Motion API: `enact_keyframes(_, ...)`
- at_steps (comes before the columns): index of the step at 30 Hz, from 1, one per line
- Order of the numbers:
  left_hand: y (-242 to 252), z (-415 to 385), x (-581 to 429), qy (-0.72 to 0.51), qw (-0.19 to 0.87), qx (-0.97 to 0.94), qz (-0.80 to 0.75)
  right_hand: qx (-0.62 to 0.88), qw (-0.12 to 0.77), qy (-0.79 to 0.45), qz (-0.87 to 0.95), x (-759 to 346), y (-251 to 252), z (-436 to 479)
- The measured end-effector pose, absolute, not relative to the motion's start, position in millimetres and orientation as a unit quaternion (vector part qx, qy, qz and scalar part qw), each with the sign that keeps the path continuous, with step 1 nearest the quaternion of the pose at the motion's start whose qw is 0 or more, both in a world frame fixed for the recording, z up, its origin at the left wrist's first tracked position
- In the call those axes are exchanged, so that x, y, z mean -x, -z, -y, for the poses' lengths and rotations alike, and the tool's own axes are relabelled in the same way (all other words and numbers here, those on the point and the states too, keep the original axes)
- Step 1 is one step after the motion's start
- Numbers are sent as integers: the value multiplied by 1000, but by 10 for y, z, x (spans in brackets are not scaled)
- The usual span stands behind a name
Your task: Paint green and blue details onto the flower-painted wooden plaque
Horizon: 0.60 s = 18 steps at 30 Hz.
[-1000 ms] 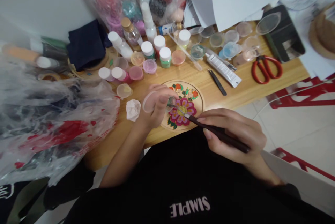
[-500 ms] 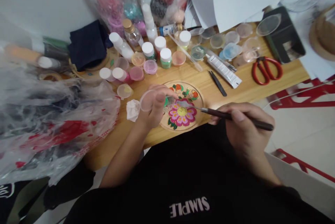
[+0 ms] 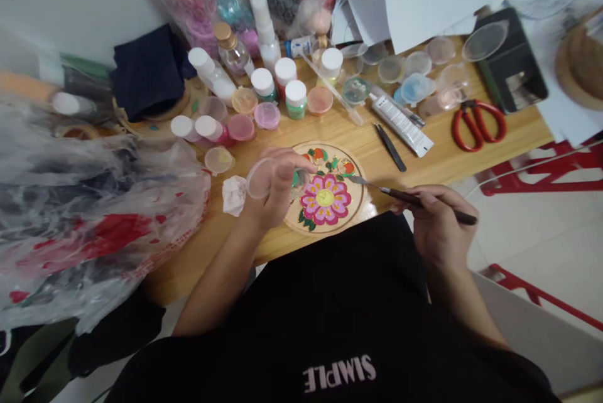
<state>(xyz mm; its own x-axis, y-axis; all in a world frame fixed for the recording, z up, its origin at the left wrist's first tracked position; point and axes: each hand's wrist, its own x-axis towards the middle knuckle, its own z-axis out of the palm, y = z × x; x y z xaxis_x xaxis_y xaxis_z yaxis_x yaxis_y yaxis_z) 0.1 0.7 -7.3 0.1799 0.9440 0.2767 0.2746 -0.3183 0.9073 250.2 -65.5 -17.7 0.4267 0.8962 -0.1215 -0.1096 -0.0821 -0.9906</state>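
My left hand [image 3: 273, 193] is closed around a small clear plastic cup [image 3: 298, 182] with green in it; its round lid [image 3: 260, 178] hangs open on the near side of the fingers. In my right hand [image 3: 440, 224] is a palette knife [image 3: 393, 192], gripped by its dark handle. The thin metal blade points left, over the upper right part of a round wooden board [image 3: 358, 208]. A pink flower [image 3: 326, 198] with a yellow centre is painted there, along with orange shapes and green leaves outlined in gold. Whether the blade touches the board, I cannot tell.
Behind the board stand several white-capped paint jars [image 3: 296, 100] and small lidded cups [image 3: 241, 128]. Black tweezers [image 3: 390, 148], a white tube [image 3: 402, 123] and red-handled scissors [image 3: 478, 127] lie to the right. A crumpled tissue [image 3: 234, 196] and a plastic bag [image 3: 108, 227] are at left.
The palette knife's blade has moved from over the flower's upper petals to the board's upper right. My left hand still holds the cup in about the same place.
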Motion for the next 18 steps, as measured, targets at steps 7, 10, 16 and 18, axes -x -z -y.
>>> enact_keyframes(7,89,5,4,-458,365,-674,-450,604,576,-427,348,-2478,169,648)
enact_keyframes(10,77,5,-5,-463,364,-673,-447,611,569,-424,351,-2482,168,655)
enact_keyframes(16,71,8,-7,-456,366,-672,-455,610,584,-399,357,-2487,167,662)
enact_keyframes(18,81,10,-1,-455,367,-672,-455,607,584,-401,361,-2490,175,664)
